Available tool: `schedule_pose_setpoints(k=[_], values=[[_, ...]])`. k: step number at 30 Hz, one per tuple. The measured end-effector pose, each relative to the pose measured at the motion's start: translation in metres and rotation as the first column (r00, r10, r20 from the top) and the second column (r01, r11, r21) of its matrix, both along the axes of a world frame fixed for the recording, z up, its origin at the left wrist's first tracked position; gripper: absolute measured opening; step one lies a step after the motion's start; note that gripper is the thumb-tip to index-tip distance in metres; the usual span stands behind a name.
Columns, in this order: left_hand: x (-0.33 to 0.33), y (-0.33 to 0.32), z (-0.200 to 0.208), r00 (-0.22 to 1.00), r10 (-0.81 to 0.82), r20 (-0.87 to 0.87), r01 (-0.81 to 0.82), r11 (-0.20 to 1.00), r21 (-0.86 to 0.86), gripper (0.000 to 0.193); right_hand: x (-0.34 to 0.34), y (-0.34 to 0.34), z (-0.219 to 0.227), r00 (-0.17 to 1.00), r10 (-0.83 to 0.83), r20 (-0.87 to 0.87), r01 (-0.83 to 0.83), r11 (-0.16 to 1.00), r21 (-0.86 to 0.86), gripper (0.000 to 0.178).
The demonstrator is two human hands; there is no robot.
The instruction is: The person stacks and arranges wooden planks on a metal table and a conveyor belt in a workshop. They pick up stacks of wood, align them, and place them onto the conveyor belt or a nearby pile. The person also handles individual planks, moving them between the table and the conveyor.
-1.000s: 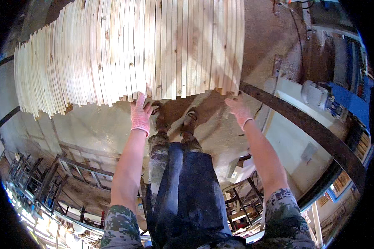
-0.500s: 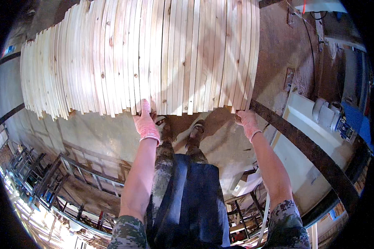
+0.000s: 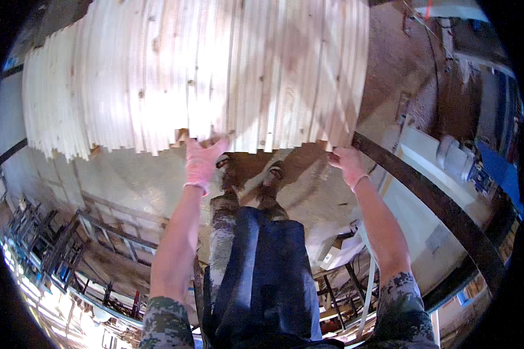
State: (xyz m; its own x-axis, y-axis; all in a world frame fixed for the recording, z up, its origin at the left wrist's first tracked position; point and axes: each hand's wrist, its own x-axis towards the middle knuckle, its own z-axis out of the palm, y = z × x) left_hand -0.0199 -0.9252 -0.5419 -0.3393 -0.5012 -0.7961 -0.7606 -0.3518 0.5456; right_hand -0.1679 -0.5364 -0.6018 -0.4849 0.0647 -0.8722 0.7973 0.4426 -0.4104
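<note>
Long pale wooden strips lie side by side in a wide row, with knots here and there and uneven near ends. My left hand, in a pink knit glove, is at the near ends, left of the row's middle. Its thumb and fingers are spread, and the fingertips touch the strip ends. At the row's right near corner is my right hand, gloved alike. Its fingers are curled against the ends of the rightmost strips; their undersides are hidden.
A dark metal bar runs from the row's right corner toward the lower right. Beside it stands a pale machine bench. Dark metal frames are at the lower left. My feet are on the floor below the strips.
My left hand has shifted slightly left along the strip ends, and its thumb now spreads out to the right. My right hand stays at the corner. The view has moved a little.
</note>
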Motion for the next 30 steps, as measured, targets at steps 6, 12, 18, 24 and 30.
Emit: schedule_pose_setpoints(k=[6,12,18,24,30], values=[[0.036,-0.010,-0.062,0.989,0.011,-0.148,0.000,0.997,0.075,0.098,-0.010,0.000,-0.015,0.991,0.133,0.034,-0.136,0.981,0.135,0.019],[0.031,-0.005,-0.064,0.990,-0.128,0.061,0.139,0.965,-0.222,0.080,-0.003,-0.003,-0.003,0.999,0.045,-0.015,-0.045,0.999,-0.002,0.014],[0.010,-0.002,-0.027,0.922,-0.250,0.297,0.345,0.880,-0.328,0.068,-0.003,-0.012,-0.016,1.000,0.012,-0.005,-0.012,1.000,0.001,0.007],[0.043,0.001,-0.016,0.987,-0.155,-0.044,0.147,0.978,-0.150,0.050,0.005,-0.013,0.049,0.994,-0.061,0.090,0.061,0.998,-0.003,0.015],[0.040,0.008,-0.032,0.954,-0.278,0.110,0.298,0.913,-0.277,0.056,0.031,0.024,-0.004,0.942,-0.206,0.265,0.236,0.968,-0.086,0.013]])
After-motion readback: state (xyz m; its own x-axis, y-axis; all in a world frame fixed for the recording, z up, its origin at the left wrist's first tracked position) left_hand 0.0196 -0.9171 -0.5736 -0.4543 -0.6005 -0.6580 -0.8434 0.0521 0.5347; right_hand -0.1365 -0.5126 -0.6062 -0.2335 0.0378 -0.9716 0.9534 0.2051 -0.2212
